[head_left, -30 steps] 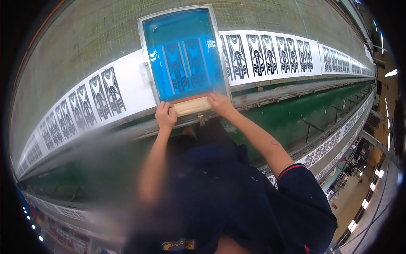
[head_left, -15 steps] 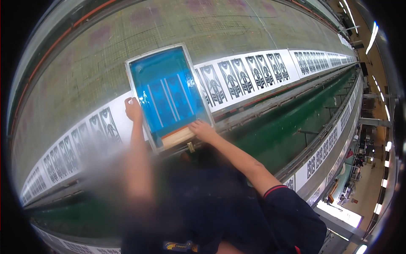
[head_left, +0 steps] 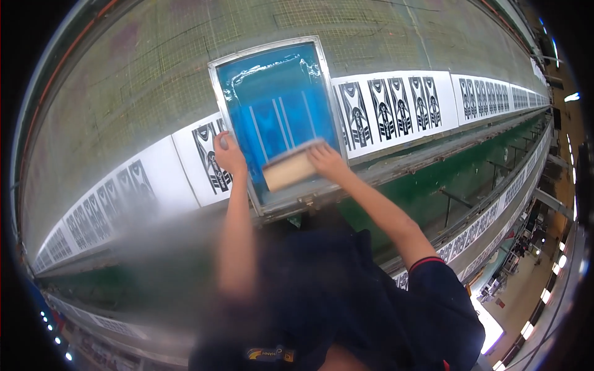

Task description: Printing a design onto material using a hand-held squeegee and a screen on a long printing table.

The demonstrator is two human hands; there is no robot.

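Observation:
A screen printing frame (head_left: 216, 77) with a pale rim and blue mesh (head_left: 272, 120) lies over the printed sheets on the long table. My left hand (head_left: 229, 153) is closed at its left edge, with the fingers curled round the rim. Inside the frame, my right hand (head_left: 328, 162) grips the right end of a wooden squeegee (head_left: 288, 172). The squeegee lies crosswise at the near part of the mesh and is slightly blurred. Glossy wet streaks show near the frame's far end. The pattern of pale stripes in the mesh is partly behind the squeegee.
White sheets with black printed shapes (head_left: 402, 108) run along the near side of the greenish table (head_left: 154, 80), left and right of the frame. A metal rail (head_left: 371, 162) edges the table. Beyond a green floor strip (head_left: 427, 188), another row of printed sheets (head_left: 476, 235) lies.
The frame has moved right along the sheets, and a black print now shows beside its left edge. My right hand and the squeegee have shifted away from the frame's near end.

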